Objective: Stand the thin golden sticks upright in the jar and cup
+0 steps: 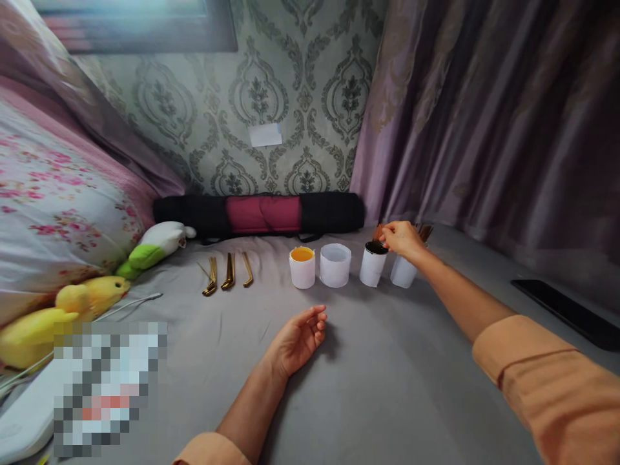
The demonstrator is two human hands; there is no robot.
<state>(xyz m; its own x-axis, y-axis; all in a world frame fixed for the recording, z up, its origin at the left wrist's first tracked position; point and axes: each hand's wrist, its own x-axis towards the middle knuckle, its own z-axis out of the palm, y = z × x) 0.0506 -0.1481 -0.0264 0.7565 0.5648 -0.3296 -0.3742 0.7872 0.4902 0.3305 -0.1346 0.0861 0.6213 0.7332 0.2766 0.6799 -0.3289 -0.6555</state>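
Observation:
Four white-wrapped cups stand in a row on the grey sheet. My right hand (403, 237) is pinched over the rim of the dark-mouthed cup (372, 268), at thin reddish-brown sticks (377, 232); its fingertips partly cover them. Behind my wrist is another white cup (403, 274), with brown sticks (426, 232) showing above it. Further left are a wide white cup (335, 268) and a cup with an orange-yellow inside (302, 272). My left hand (301, 339) rests palm up in front of the cups, fingers loosely curled, nothing visible in it.
Bent gold-coloured metal straws (227, 271) lie in small groups left of the cups. A black and maroon rolled bag (264, 214) lies along the wall. Plush toys (92, 300) and a white cable (130, 302) are at left, a black phone-like slab (564, 310) at right.

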